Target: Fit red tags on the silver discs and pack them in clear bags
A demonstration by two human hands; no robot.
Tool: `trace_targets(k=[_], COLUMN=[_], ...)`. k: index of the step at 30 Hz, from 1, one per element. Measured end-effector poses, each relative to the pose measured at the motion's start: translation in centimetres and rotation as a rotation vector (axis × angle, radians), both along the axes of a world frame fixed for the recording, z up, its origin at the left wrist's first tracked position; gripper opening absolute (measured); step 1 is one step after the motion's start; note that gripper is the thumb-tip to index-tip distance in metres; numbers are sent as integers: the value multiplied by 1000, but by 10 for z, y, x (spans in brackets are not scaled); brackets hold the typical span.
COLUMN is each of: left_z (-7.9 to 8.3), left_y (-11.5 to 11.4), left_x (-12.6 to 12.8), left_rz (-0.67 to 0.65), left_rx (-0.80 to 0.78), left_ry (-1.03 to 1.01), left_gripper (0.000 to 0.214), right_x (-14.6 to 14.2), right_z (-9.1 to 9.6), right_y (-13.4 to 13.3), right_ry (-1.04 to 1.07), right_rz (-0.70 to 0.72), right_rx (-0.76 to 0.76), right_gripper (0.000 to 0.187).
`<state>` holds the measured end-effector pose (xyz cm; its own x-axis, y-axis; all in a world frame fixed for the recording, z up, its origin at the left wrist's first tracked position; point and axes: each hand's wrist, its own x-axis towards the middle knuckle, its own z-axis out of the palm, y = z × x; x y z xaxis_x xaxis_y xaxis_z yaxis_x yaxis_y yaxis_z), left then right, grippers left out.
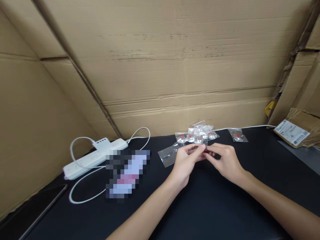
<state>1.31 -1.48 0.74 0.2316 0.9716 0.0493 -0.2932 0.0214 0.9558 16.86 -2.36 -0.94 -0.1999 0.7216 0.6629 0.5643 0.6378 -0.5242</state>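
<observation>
My left hand [185,160] and my right hand [225,160] meet over the black table, fingertips pinched close together. Between them a small red item [205,152] peeks out; most of it is hidden by the fingers, so its kind is unclear. Just behind the hands lies a pile of small clear plastic bags [200,130], with round silvery pieces and red cord-like bits inside. A flat clear plastic bag [168,155] rests left of my left hand. Farther right, a single clear bag [237,135] holds a red piece.
At the left lies a white power strip [85,163] with a charger plugged in and a looping white cable [70,190]. A blurred-out object [130,173] sits beside it. Cardboard walls [175,73] enclose the table; a labelled cardboard package [293,131] stands at right.
</observation>
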Motion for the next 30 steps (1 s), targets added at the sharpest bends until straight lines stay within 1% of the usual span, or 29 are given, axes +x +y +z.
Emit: trace_targets(k=[3,10,14,17,20,22,24,25,26,28,29,30], left_z=[3,1,1,0,0,2,6,8,11,17,19,20], left_y=[3,3,4,5,6,8,14,18,23,35,41,46], left_x=[-3,-3,-4,-5,-5,-7,-14,-20,-28,-46,-56,-65], left_rz=[-63,-70,-91,-76,-83,-40,94,192,263,366,402,414], left_rx=[-55,-197,-233,-253,-207,-137,0,131,289,548,624,660], left_ry=[-88,-146,-177,-164,-113,-12,181,310,464,798,965,1120], left_gripper=[26,26,26,28,28,31,34,33,31,28,28,30], right_x=[-2,-6,-6,-6,-5,-4,-2,-1,0,1,1,1], right_z=[0,-5,-7,-8,-7,-5,-3,-3,-2,-3,-3,-3], right_y=[1,4,8,9,10,11,12,12,13,14,14,14], right_ry=[140,411,507,545,589,625,662,683,706,747,763,774], right_rz=[-16,62,82,89,77,45,2,-17,-31,-42,-40,-36], right_rx=[-69,-213,-271,-299,-342,-390,-440,-462,-477,-500,-507,-512], right_gripper=[14,11,12,13,16,19,22,23,24,26,26,27])
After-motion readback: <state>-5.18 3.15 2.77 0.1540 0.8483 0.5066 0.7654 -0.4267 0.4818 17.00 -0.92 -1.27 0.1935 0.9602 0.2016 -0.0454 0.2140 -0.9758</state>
